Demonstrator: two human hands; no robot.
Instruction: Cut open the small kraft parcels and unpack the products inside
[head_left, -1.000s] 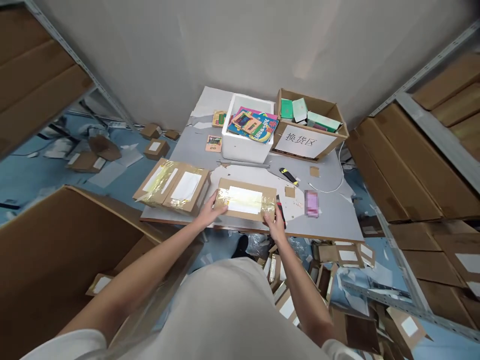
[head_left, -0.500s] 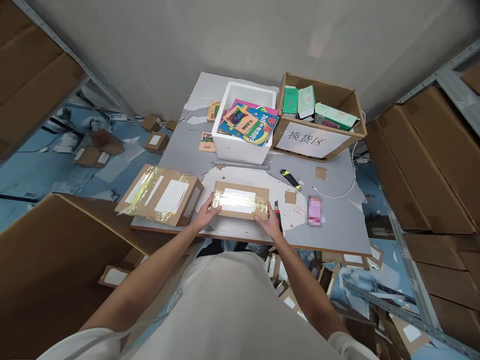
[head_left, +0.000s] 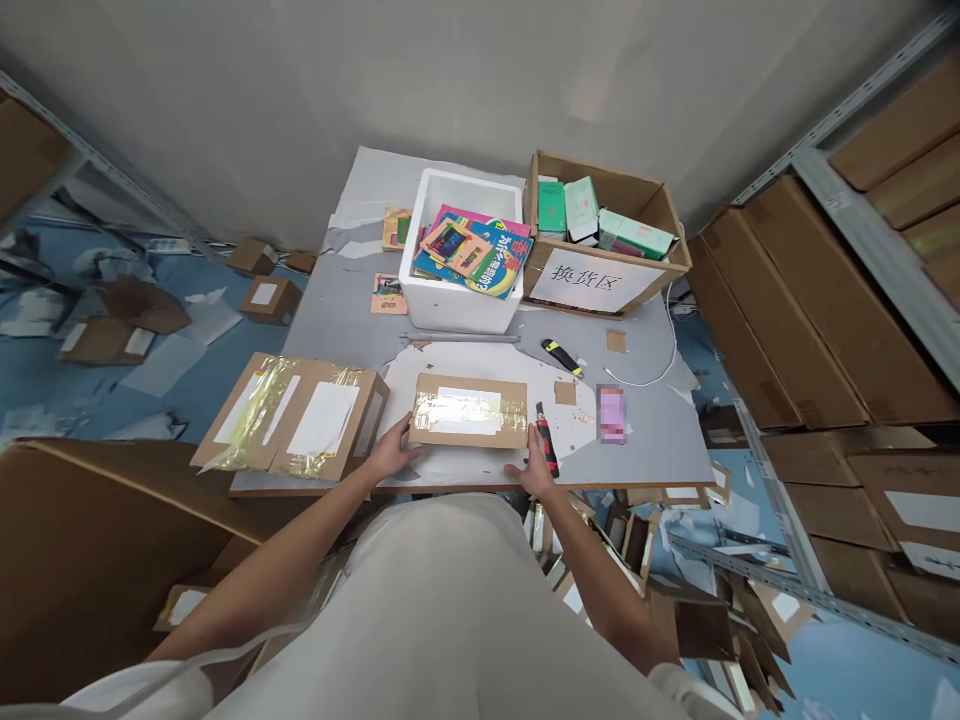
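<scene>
A small taped cardboard box (head_left: 471,410) with a white label lies flat near the table's front edge. My left hand (head_left: 394,448) is open at its lower left corner, thumb apart from the fingers. At the box's lower right corner is my right hand (head_left: 535,466), also open, thumb stretched to the left; its fingertips are close to the corner, and I cannot tell whether they touch it. Just beside those fingers lies a red and black utility knife (head_left: 547,445). A larger taped carton (head_left: 300,415) sits to the left of my left hand.
At the back stand a white foam box (head_left: 461,315) of books and an open carton (head_left: 536,255) holding green boxes. A yellow and black cutter (head_left: 562,357), a white cable (head_left: 652,380) and a blurred pink item (head_left: 612,413) lie right. Shelving with cartons (head_left: 825,310) flanks the table.
My hands have loosened from the small box and opened; it now rests on the table. The view has shifted, so the table appears farther left.
</scene>
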